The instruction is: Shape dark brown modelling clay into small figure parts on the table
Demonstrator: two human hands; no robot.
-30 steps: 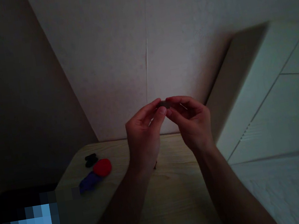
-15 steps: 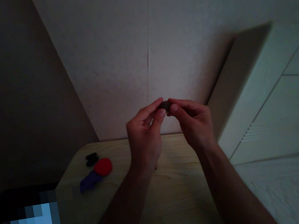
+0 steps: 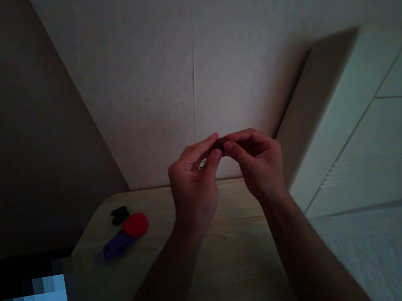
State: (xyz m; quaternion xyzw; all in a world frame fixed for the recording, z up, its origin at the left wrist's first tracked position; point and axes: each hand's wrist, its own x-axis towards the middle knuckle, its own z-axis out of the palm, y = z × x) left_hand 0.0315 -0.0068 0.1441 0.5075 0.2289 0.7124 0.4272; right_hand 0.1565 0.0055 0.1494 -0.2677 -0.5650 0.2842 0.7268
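Note:
Both my hands are raised above a light wooden table (image 3: 227, 268), fingertips meeting. My left hand (image 3: 193, 185) and my right hand (image 3: 258, 164) pinch a small dark lump (image 3: 219, 143) between thumbs and forefingers. Most of the lump is hidden by the fingers, and the dim light keeps me from telling what it is. Far to the left on the table lie a red flat piece (image 3: 135, 224), a purple piece (image 3: 115, 244) and a small black piece (image 3: 119, 214), close together.
A pale wall rises behind the table, with a dark corner on the left. A white panelled cabinet (image 3: 371, 144) stands against the table's right side. A blurred blue patch sits at the bottom left.
My fingers have shifted slightly on the dark lump, which now shows less between them. The view has drifted a little; the pieces on the table have not moved.

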